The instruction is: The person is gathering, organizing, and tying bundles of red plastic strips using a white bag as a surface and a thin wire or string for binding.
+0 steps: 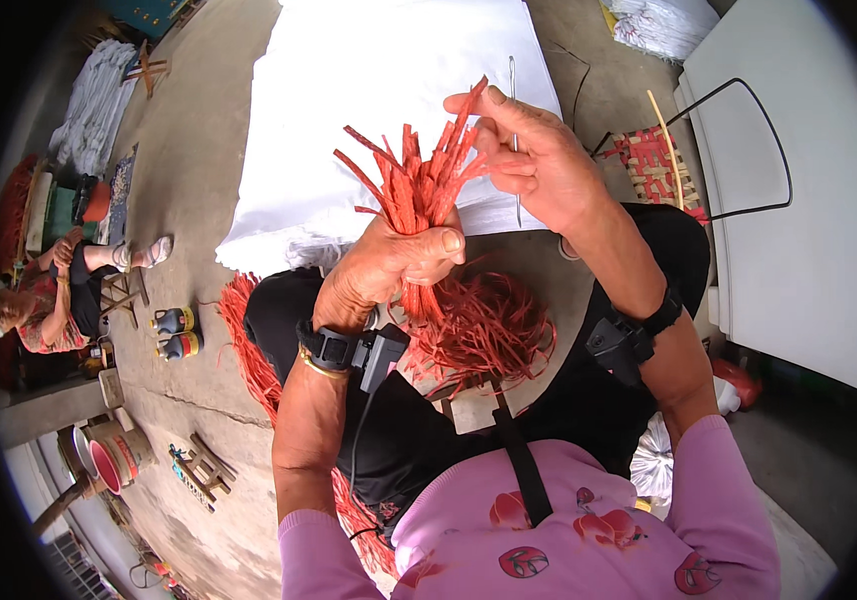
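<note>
My left hand (pixel 389 262) is wrapped round a bundle of red plastic-like strips (pixel 411 195), whose cut ends fan out above the fist. The rest of the bundle hangs below into a loose red tangle (pixel 484 325) between my knees. Up at the right of the fan, my right hand (pixel 539 160) pinches the tip of one long strip between thumb and forefinger, its other fingers loosely curled. Behind both hands lies a stack of white sheets (pixel 349 100), apparently woven fabric with frayed near edges. A thin metal rod (pixel 514 130) rests on it beside my right hand.
Another person (pixel 49 300) sits far left near two dark bottles (pixel 177 346). More red strips (pixel 249 340) hang beside my left leg. At right stand a chair with a woven seat (pixel 654 165) and a large white panel (pixel 799 200). A small wooden stool (pixel 204 470) sits lower left.
</note>
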Demonstrator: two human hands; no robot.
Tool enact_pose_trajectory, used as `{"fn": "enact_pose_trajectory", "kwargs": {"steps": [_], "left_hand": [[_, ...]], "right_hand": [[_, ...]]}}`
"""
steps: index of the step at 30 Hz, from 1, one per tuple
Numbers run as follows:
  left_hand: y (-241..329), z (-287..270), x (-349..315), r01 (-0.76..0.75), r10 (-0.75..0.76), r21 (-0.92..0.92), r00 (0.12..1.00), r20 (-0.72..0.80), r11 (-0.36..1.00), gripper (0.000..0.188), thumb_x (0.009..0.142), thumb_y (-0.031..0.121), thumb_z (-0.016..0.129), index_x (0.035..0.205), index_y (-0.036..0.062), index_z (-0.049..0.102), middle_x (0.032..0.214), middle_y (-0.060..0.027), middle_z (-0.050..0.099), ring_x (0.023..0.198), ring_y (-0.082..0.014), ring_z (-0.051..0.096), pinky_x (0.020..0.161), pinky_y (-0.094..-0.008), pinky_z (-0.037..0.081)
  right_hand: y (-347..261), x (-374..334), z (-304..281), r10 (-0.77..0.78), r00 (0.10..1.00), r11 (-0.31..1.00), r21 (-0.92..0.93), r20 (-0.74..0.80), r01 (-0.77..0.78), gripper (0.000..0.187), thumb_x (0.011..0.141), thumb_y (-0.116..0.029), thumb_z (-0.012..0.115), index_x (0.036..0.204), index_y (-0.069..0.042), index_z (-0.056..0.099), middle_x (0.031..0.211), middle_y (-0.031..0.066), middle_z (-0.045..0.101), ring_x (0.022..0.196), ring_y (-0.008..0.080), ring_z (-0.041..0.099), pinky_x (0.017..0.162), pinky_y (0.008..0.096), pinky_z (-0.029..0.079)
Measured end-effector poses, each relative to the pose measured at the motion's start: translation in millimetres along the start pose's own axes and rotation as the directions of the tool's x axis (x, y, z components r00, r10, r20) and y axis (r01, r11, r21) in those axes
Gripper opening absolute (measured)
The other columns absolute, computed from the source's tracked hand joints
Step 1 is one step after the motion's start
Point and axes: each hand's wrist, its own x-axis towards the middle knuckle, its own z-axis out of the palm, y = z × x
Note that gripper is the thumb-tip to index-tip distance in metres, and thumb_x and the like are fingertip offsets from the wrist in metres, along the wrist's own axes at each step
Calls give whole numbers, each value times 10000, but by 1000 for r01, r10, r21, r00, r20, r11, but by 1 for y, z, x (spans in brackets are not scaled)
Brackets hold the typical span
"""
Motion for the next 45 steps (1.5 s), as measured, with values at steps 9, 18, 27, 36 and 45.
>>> {"fn": "enact_pose_trajectory", "kwargs": {"steps": [9,18,27,36,45], "left_hand": [[-19,-8,-2,-150,192,-489,981,36,859,575,936,263,526,1395,28,270,563,53,314,429,-35,251,433,-204,266],[-28,-14,-7,-296,168,-514,945,-280,805,452,956,205,483,1374,110,339,553,31,402,416,-45,272,409,-202,255],[-27,-20,-6,-288,151,-458,938,-312,841,410,965,251,455,1335,83,394,527,31,391,412,-54,249,414,-208,234],[-30,-26,-4,-331,127,-401,880,-457,854,293,961,262,473,1150,45,524,623,7,509,431,-45,267,431,-202,264],[-29,-24,-3,-180,-28,-430,901,-434,885,352,951,302,493,1176,33,517,766,-31,625,448,-47,292,465,-204,296]], "right_hand": [[19,12,-3,-22,979,996,75,-201,38,198,907,-191,561,943,-5,618,704,-30,490,460,-8,290,379,160,204],[40,16,15,18,964,994,-95,-266,-45,205,938,-206,526,973,-23,613,778,-37,494,477,-13,263,392,144,214],[42,16,12,-14,984,997,-81,-178,0,181,950,-201,500,938,-41,585,920,-21,589,490,-12,260,394,142,208],[40,15,5,44,998,997,64,-43,-41,211,972,-239,447,940,-56,548,852,23,584,473,-8,278,400,141,223],[42,14,-2,61,992,998,31,-111,-58,212,960,-251,472,942,-58,559,826,22,575,460,-7,291,413,144,243]]}}
